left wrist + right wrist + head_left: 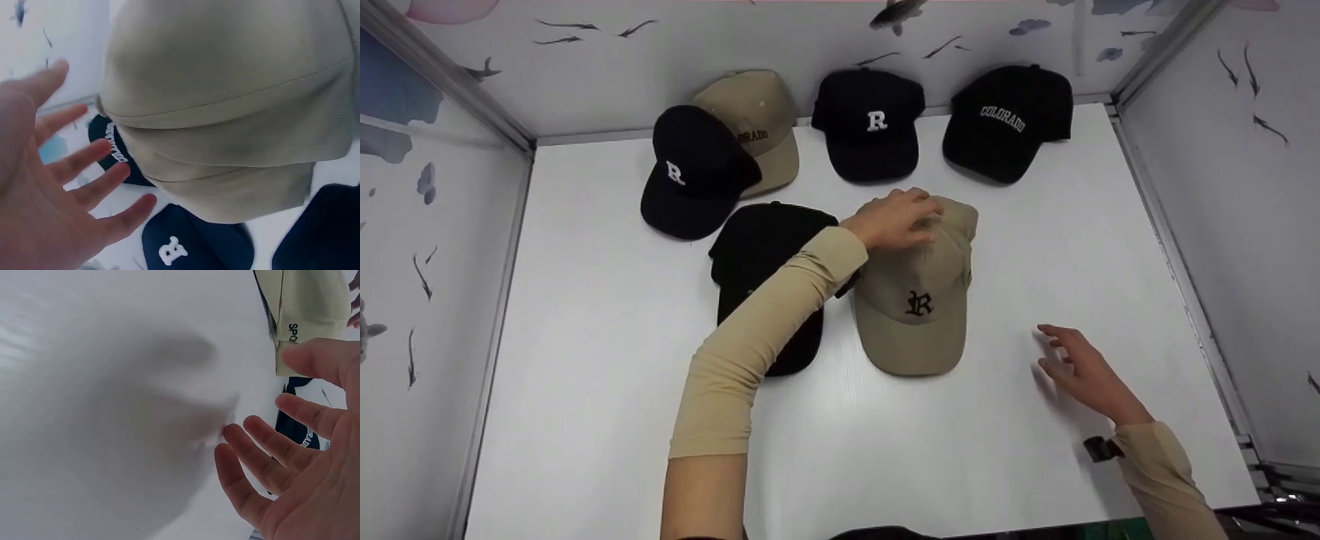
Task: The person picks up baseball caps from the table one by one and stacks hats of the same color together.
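Fingers spread, gripping nothing, our left hand (894, 219) is at the crown of the tan R cap (913, 349), beside a black cap (765, 236); our empty right hand (1086, 379) hangs relaxed above the table (585, 390). We seem to be arranging caps; next likely calls for light squaring.

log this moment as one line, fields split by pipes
left hand: over tan R cap, gripping nothing | right hand: above white table, holding nothing | black cap: partly hidden by left sleeve

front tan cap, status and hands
Left hand over front tan cap, not gripping; right hand holding nothing. Cap on table, brim toward camera. Black cap close alongside.
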Available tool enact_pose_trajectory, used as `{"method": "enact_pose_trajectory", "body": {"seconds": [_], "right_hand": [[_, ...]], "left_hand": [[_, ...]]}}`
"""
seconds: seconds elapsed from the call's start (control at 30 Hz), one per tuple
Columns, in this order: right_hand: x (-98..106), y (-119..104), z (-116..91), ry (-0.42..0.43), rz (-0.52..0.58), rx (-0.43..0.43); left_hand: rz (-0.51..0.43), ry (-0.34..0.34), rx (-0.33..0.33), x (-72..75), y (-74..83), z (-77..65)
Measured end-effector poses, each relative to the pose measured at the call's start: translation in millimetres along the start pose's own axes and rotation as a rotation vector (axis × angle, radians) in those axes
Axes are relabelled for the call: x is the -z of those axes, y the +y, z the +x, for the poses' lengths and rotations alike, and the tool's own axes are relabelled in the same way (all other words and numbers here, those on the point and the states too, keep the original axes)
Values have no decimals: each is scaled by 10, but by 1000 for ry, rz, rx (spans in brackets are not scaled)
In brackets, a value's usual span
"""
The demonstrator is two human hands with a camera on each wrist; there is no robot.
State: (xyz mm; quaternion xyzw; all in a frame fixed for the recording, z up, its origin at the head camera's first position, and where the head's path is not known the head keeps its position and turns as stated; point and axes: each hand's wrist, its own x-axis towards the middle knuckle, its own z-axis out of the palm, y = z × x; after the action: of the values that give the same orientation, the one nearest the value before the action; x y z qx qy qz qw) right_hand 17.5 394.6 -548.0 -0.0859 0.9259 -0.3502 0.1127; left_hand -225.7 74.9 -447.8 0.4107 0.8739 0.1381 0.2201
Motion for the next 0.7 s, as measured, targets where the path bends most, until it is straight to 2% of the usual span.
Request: {"method": "enact_pose_trajectory", "body": {"seconds": [0.17, 0.3, 0.53, 0.6, 0.7], "right_hand": [[-148, -155, 99, 7, -26, 66], [-331, -359, 223, 14, -64, 155], [-650, -663, 408, -24, -288, 386], [-717, -709, 442, -44, -338, 404], [-785, -747, 482, -28, -412, 408]], "left_hand": [[-33, -63, 72, -62, -106, -27], [-77, -68, 114, -102, -183, -40], [-37, -58, 122, -99, -175, -37], [-22, -63, 115, -96, -146, -30], [-10, -78, 101, -100, -110, -25]]}}
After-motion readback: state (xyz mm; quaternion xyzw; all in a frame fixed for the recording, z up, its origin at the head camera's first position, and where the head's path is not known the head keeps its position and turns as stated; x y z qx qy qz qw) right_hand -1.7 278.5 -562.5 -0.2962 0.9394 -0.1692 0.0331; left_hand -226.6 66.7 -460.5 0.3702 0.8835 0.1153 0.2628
